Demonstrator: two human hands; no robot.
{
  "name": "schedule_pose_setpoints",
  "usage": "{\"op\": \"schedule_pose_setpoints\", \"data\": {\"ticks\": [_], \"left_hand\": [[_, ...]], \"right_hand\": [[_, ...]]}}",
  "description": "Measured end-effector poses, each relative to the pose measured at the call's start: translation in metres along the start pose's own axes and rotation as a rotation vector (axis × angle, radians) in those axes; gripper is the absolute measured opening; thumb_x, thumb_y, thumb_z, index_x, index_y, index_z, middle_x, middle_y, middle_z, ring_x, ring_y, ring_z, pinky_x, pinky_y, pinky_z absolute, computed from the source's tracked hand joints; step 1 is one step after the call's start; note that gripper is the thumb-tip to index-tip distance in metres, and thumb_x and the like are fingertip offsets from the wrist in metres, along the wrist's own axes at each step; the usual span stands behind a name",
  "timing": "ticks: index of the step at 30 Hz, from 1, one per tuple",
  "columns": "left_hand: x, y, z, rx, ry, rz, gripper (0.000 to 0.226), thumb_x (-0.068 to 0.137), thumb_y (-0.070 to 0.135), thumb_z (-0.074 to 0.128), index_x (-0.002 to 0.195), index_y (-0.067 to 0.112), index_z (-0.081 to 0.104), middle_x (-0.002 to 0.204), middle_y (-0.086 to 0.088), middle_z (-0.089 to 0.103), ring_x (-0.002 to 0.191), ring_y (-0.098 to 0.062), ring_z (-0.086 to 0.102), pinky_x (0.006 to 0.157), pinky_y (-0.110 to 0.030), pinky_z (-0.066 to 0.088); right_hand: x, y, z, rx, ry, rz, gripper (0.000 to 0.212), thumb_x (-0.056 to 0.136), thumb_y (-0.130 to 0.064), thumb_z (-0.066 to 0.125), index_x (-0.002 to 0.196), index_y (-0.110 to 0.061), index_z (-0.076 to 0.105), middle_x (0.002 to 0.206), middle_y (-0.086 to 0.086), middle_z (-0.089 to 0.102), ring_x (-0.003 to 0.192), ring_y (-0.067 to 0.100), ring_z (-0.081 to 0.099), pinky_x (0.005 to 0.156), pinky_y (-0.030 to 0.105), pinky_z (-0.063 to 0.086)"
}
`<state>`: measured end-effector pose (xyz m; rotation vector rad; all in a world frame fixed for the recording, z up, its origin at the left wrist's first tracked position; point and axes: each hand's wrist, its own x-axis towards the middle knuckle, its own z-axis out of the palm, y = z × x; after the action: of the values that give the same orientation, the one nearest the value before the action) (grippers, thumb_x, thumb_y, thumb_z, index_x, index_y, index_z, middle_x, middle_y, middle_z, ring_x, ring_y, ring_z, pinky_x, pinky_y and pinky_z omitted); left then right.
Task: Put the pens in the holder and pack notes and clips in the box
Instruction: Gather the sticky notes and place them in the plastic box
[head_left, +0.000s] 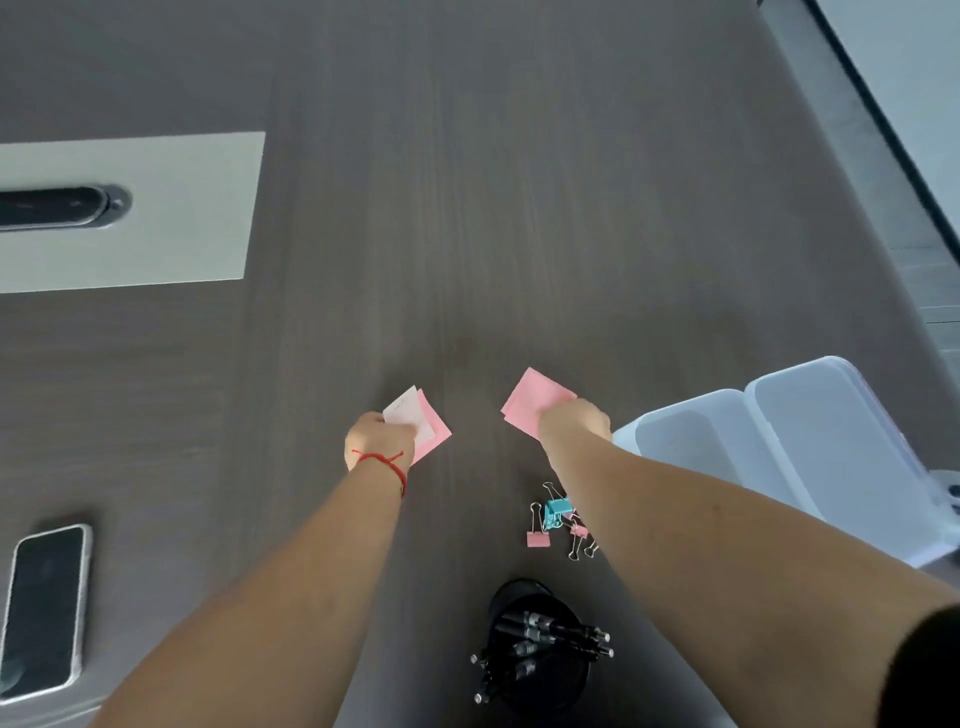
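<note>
My left hand (379, 439), with a red string at the wrist, grips a small bunch of pink and white notes (423, 426) just above the dark table. My right hand (574, 423) holds a second pink stack of notes (532, 402), a short way to the right. A clear plastic box (727, 441) stands open right of my right hand, its lid (841, 441) folded back. Several binder clips (558, 522), pink and blue, lie under my right forearm. Near the bottom edge a black holder (540, 649) contains several black pens.
A phone (44, 608) lies face up at the lower left. At the left, a pale panel (182, 208) with a dark slot is set into the table. The table's right edge (883, 171) runs diagonally at the upper right.
</note>
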<state>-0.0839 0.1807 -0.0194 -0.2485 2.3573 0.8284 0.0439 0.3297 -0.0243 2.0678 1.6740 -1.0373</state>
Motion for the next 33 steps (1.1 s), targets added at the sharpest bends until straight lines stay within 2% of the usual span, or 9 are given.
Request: {"op": "schedule_pose_setpoints", "data": {"ticks": [3,8,13,18,20,23,26,29,33], "left_hand": [[-0.005,-0.004,0.000,-0.121,-0.043,0.057,0.014,0.080,0.011,0.060,0.091,0.012,0.052,0.090,-0.005,0.058,0.080,-0.028,0.054,0.073,-0.034,0.049],[-0.006,-0.008,0.003,-0.270,-0.093,0.000,0.039,0.074,0.015,0.071,0.111,0.012,0.059,0.102,-0.001,0.063,0.089,-0.025,0.062,0.080,-0.036,0.054],[-0.009,-0.019,0.002,-0.502,-0.189,-0.119,0.039,0.074,0.014,0.076,0.108,0.021,0.060,0.107,-0.002,0.065,0.087,-0.020,0.065,0.090,-0.040,0.055],[-0.021,-0.020,-0.013,-0.646,-0.262,-0.183,0.049,0.077,0.009,0.072,0.123,0.013,0.058,0.121,-0.009,0.067,0.095,-0.025,0.065,0.073,-0.035,0.057],[-0.028,-0.014,-0.020,-0.674,-0.329,-0.141,0.046,0.083,0.004,0.065,0.127,0.011,0.054,0.122,-0.011,0.066,0.099,-0.027,0.064,0.070,-0.033,0.055],[-0.052,0.011,-0.029,-0.629,-0.481,0.015,0.043,0.086,0.002,0.056,0.127,0.012,0.054,0.120,-0.009,0.066,0.107,-0.027,0.064,0.083,-0.040,0.056],[-0.087,0.045,-0.028,-0.593,-0.664,0.086,0.044,0.084,-0.001,0.050,0.124,0.014,0.058,0.114,-0.008,0.068,0.104,-0.026,0.065,0.094,-0.044,0.053],[-0.123,0.069,-0.016,-0.559,-0.825,0.126,0.040,0.093,0.005,0.040,0.129,0.011,0.056,0.119,-0.012,0.064,0.104,-0.027,0.059,0.089,-0.043,0.052],[-0.165,0.085,0.009,-0.511,-0.884,0.141,0.043,0.097,0.046,0.039,0.116,0.017,0.066,0.118,-0.011,0.071,0.107,-0.028,0.067,0.099,-0.050,0.050]], "right_hand": [[-0.005,-0.002,-0.004,0.019,0.094,0.042,0.052,0.081,-0.013,0.063,0.130,-0.012,0.045,0.132,0.009,0.046,0.122,0.028,0.049,0.098,0.040,0.042],[-0.001,-0.008,-0.007,0.216,0.080,0.066,0.053,0.082,-0.013,0.064,0.129,-0.008,0.042,0.134,0.010,0.052,0.124,0.030,0.051,0.102,0.039,0.040],[-0.001,-0.004,-0.019,0.215,-0.196,-0.050,0.038,0.090,-0.020,0.056,0.127,-0.012,0.059,0.131,0.008,0.060,0.121,0.026,0.058,0.083,0.033,0.046],[-0.013,-0.005,-0.019,0.002,-0.016,-0.191,0.033,0.085,-0.029,0.054,0.116,-0.025,0.065,0.114,0.007,0.061,0.103,0.029,0.060,0.084,0.034,0.050],[-0.032,-0.009,-0.029,0.244,-0.105,-0.306,0.021,0.087,-0.028,0.058,0.106,-0.024,0.066,0.093,0.003,0.064,0.081,0.025,0.061,0.072,0.031,0.051],[-0.069,-0.006,-0.068,0.662,-0.396,-0.372,0.016,0.088,-0.014,0.061,0.102,-0.019,0.068,0.087,0.000,0.066,0.079,0.019,0.060,0.085,0.037,0.056],[-0.097,0.013,-0.114,0.543,-0.618,-0.634,0.017,0.088,-0.012,0.068,0.102,-0.022,0.070,0.095,-0.004,0.073,0.085,0.014,0.067,0.081,0.032,0.056],[-0.105,0.033,-0.143,0.204,-0.376,-0.752,0.027,0.085,-0.022,0.072,0.112,-0.023,0.068,0.102,-0.003,0.073,0.092,0.017,0.067,0.082,0.032,0.054],[-0.097,0.059,-0.168,0.103,-0.090,-0.723,0.037,0.083,-0.030,0.072,0.114,-0.020,0.055,0.098,-0.005,0.061,0.089,0.019,0.058,0.067,0.027,0.047]]}}
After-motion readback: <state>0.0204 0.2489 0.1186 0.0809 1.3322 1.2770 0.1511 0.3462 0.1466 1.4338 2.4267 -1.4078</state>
